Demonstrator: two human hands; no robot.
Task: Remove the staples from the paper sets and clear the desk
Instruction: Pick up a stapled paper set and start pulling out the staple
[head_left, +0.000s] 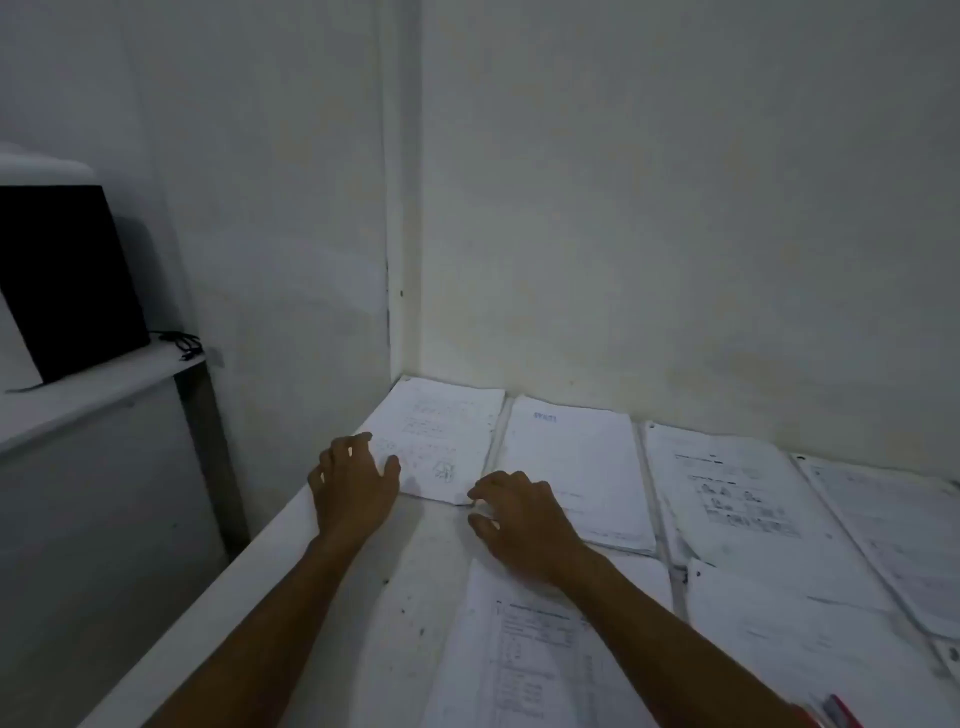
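Several stapled paper sets lie in rows on the white desk. At the far left corner lies one paper set printed with small diagrams. My left hand covers its near left corner, thumb on the sheet and fingers curled over the left edge. My right hand is at its near right corner, which sits between curled fingertips and thumb. A second paper set lies right beside it, partly under my right hand. Another paper set lies under my right forearm.
More paper sets cover the right side up to the wall. A red object shows at the bottom right edge. Left of the desk, a lower white shelf carries a black box and a black cable.
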